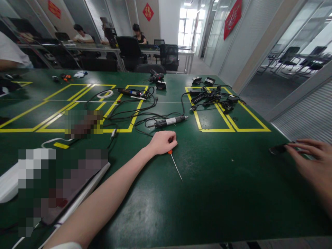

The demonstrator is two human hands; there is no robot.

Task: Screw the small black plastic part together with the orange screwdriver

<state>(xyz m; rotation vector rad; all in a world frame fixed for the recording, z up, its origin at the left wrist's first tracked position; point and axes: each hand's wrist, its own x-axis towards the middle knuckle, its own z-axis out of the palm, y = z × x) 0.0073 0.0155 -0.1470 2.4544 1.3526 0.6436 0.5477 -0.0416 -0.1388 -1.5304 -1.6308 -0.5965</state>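
The left hand (163,141) is closed around the orange handle of a small screwdriver (175,165) lying near the middle of the green bench (220,193), its thin shaft pointing toward the near edge. The right hand (312,162), fingers spread open, touches a dark flat object (277,149) at the bench's right edge. An electric screwdriver (169,121) lies just beyond the left hand.

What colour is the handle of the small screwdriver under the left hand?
Orange, seen in the head view: the screwdriver shows an orange collar beside the left hand.

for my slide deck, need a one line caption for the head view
Left hand grips an orange-handled thin metal screwdriver on the green table; right hand touches a small dark flat object.
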